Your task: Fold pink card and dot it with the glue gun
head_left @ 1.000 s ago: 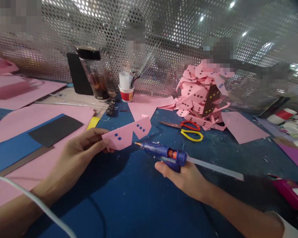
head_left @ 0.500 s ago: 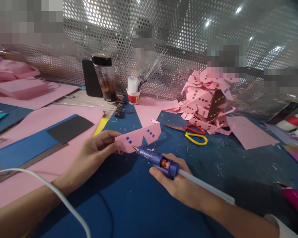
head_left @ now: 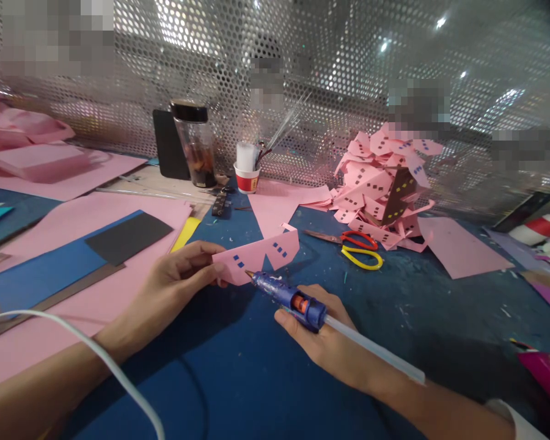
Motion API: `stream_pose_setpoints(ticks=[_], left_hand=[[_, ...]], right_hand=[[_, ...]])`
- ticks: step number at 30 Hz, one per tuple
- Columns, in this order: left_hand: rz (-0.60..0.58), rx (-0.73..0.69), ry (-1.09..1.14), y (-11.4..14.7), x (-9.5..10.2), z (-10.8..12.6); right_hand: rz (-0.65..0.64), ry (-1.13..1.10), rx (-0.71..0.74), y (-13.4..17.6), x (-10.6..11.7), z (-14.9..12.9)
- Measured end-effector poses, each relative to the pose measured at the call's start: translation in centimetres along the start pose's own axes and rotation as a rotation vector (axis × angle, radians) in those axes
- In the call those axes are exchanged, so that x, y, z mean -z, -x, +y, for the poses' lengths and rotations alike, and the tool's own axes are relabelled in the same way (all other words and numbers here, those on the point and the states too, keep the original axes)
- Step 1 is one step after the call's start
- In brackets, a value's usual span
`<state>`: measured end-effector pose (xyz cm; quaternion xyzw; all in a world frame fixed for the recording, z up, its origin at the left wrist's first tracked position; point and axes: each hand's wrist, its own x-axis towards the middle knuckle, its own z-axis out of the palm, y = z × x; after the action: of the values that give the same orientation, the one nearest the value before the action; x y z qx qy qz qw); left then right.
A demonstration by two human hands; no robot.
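Note:
Pinched between the thumb and fingers of my left hand (head_left: 183, 275) is the left end of a pink paper cutout (head_left: 252, 253). It has a V-shaped notch in its lower edge and two groups of small dark blue squares. My right hand (head_left: 325, 336) is wrapped around a blue hot glue gun (head_left: 284, 296), with a long translucent glue stick (head_left: 373, 348) sticking out of its back. The gun's tip is at the cutout's lower edge, left of the notch; whether it touches the paper I cannot tell.
Scissors (head_left: 361, 256) with red and yellow handles lie beyond my right hand. Behind them rises a heap of pink cutouts (head_left: 366, 183). A paper cup (head_left: 247, 180) and a lidded jar (head_left: 197, 146) stand at the back. Coloured sheets (head_left: 50, 269) cover the left; a white cable (head_left: 105, 354) crosses my left forearm.
Very little differs. The glue gun's back end and its glue stick have swung slightly left, while the tip stays near the same spot on the cutout.

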<state>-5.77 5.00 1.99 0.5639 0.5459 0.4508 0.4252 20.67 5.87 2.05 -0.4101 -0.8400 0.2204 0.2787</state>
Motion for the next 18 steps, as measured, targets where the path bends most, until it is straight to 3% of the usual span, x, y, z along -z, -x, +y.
stream_pose_setpoints(ticks=[18], left_hand=[[0.003, 0.003, -0.015, 0.06, 0.05, -0.04]], right_hand=[[-0.005, 0.005, 0.065, -0.03, -0.34, 0.22]])
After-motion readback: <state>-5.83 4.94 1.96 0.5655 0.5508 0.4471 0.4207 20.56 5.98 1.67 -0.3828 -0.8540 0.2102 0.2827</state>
